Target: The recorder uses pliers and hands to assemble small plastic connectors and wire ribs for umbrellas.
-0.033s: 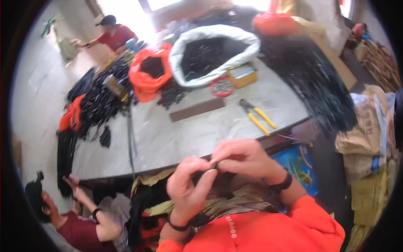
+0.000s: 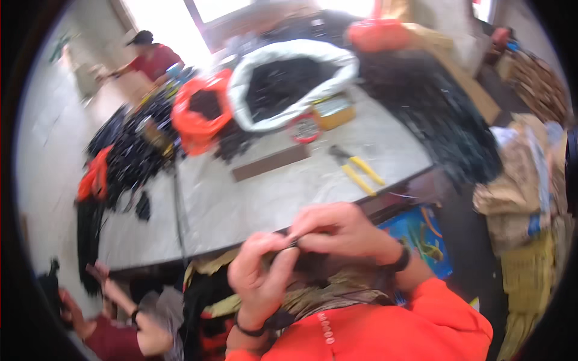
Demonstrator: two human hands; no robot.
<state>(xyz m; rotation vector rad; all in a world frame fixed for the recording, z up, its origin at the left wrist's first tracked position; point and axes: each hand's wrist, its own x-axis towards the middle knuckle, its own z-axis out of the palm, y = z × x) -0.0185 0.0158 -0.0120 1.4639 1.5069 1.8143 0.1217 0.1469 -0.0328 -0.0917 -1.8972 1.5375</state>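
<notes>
Over my lap, just off the table's near edge, both hands are brought together at the fingertips. My left hand (image 2: 260,271) pinches a small black piece (image 2: 293,243) between thumb and fingers. From the other side my right hand (image 2: 340,231) grips the same piece, its fingers closed. Most of the piece is hidden by the fingertips, and blur keeps me from telling its kind. Beyond my right hand, pliers with yellow handles (image 2: 360,174) lie on the grey table (image 2: 265,210). A dark brown flat bar (image 2: 271,162) rests left of the pliers.
Behind the bar stand a large white sack (image 2: 238,102) and an orange bag (image 2: 183,129), both holding black pieces. A round red tin (image 2: 304,129) touches a yellow box (image 2: 337,117). Long black strips (image 2: 427,108) cover the right side. Co-workers sit at near left (image 2: 114,331) and far left (image 2: 150,63).
The whole view has shifted slightly, so the table's things appear further left. My hands keep their pinch on the small black piece.
</notes>
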